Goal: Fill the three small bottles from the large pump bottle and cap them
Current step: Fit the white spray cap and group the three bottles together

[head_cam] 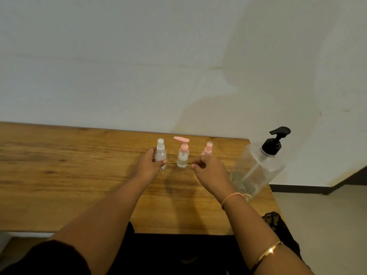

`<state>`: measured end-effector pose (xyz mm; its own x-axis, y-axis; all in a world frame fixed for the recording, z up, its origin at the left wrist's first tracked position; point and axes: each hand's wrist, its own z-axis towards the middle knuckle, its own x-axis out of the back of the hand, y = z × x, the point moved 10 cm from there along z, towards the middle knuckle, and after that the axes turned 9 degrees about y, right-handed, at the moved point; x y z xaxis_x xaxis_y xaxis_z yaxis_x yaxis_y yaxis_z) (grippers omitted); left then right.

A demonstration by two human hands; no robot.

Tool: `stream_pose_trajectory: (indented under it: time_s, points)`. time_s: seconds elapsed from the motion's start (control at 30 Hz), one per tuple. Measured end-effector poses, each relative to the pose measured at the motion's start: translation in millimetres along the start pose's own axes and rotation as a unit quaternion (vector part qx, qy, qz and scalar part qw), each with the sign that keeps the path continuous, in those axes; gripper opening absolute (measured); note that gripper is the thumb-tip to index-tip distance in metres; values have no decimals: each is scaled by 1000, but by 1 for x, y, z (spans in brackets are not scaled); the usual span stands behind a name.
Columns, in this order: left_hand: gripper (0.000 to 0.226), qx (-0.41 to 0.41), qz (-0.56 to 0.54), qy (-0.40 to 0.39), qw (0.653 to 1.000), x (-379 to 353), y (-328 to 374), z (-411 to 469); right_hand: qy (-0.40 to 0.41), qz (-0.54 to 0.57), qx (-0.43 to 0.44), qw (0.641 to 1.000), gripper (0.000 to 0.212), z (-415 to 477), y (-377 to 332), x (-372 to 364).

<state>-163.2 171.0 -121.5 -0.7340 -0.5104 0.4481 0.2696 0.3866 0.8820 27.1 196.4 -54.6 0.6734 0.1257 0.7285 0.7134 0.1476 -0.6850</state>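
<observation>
Three small clear bottles stand in a row near the far edge of the wooden table (69, 175). The left one, a white-capped spray bottle (160, 153), is held upright by my left hand (149, 165), fingers wrapped around its body. The middle bottle (183, 155) carries a pink pump top. The right bottle (207, 148) has a pink cap, and its lower part is hidden behind my right hand (210, 173), which hovers with fingers loosely curled and nothing in it. The large clear pump bottle (258, 167) with a black pump stands at the right.
The table's right edge runs just past the large pump bottle, with floor beyond it. A pale wall rises directly behind the table. The near table edge is close to my dark-clothed lap.
</observation>
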Motion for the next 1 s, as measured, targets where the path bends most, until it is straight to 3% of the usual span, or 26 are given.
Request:
stream_pose_trajectory:
  time_s: [0.37,0.5,0.7,0.83,0.9,1.0]
  points:
    - [85,-4,-4,-7,1000,6,11,-4,22,26,-18,999,15,3,10,5]
    - [87,6,1,13,1000,11,12,-7,66,28,-37,997,23,4,16,12]
    - [78,37,-3,49,998,9,6,-13,139,78,-72,985,51,6,25,23]
    - [66,27,11,65,997,5,10,-15,132,144,-109,975,72,18,38,13]
    - [56,11,20,69,997,3,13,-14,115,159,-108,974,70,27,41,4]
    - [42,-11,48,70,996,-1,18,-16,107,137,-84,981,49,32,40,-3]
